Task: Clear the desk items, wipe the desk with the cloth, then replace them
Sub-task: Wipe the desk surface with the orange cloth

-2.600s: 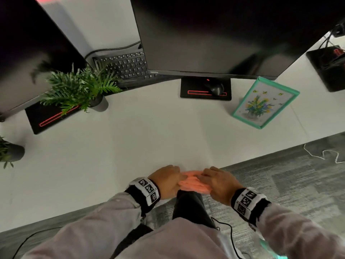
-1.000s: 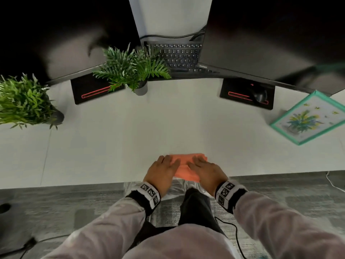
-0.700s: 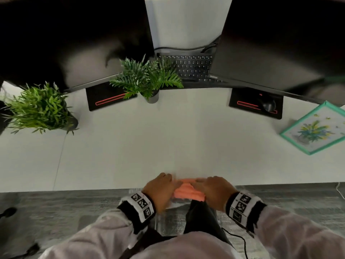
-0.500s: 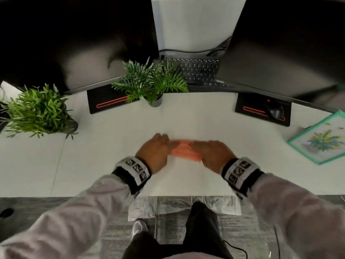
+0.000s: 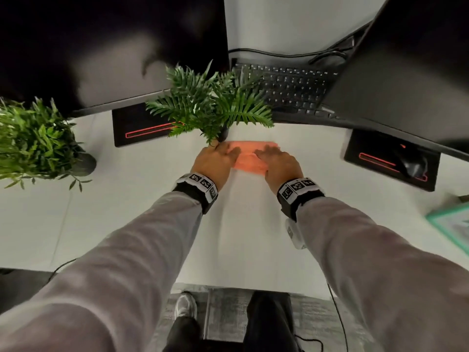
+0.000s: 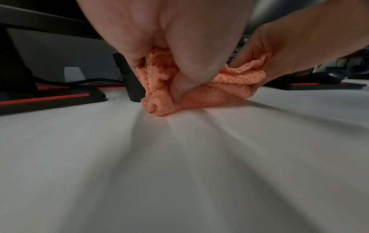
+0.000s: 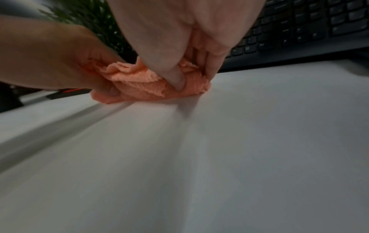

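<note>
An orange cloth (image 5: pixel 250 158) lies bunched on the white desk (image 5: pixel 114 219), far back, just in front of the fern's dark pot (image 5: pixel 223 134). My left hand (image 5: pixel 218 158) and right hand (image 5: pixel 276 161) lie side by side on top of it, fingers pointing away from me. In the left wrist view the left hand (image 6: pixel 175 47) digs its thumb into the gathered cloth (image 6: pixel 219 93). The right wrist view shows the right hand (image 7: pixel 179 39) pinching the cloth (image 7: pixel 143 88) the same way. The left hand's little-finger side touches the fern's lowest fronds.
The fern (image 5: pixel 210 107) stands right behind the cloth, and a second potted plant (image 5: pixel 33 143) at the left. A keyboard (image 5: pixel 286 87) lies between two monitor bases (image 5: pixel 144 125) (image 5: pixel 390 158); a mouse (image 5: pixel 413 161) sits on the right one. A teal picture frame (image 5: pixel 454 224) lies at the right edge.
Both hands have pushed the cloth from the desk's front edge across to the back, up against the fern pot. My arms are now stretched out.
</note>
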